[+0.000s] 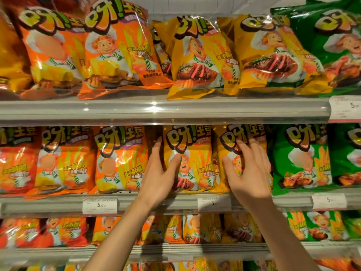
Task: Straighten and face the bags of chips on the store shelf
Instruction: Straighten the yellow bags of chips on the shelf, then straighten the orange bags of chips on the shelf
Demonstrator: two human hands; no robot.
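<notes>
Glossy, crinkled foil throughout, catching bright glare. On the middle shelf, a pale grey rail with a rounded front lip, a yellow steak-flavour bag standing upright and facing out: puffed, pillow-shaped, printed with bold bubble lettering up top, a cartoon chef in a white hat, fry sticks and a sliced steak low down. Left hand at that bag's left edge, fingers straight and slipped into the dark gap beside it, thumb laid across the front near the chef's hat, so gripping the edge loosely between thumb and fingers. Just right of that bag, a second yellow bag, same print, partly hidden behind the right hand, spread flat with fingers fanned and pressing on its front, fingertips up at the lettering. Left of the held bag, orange bags with the same chef, then a redder one at the far left edge. Right of the second yellow bag, green bags showing wings. Directly below the held bag, a white paper price tag clipped on the rail. Above it, the upper shelf with larger bags leaning forward behind a clear plastic lip, several tilted. Below, another row of smaller bags, blurred.
</notes>
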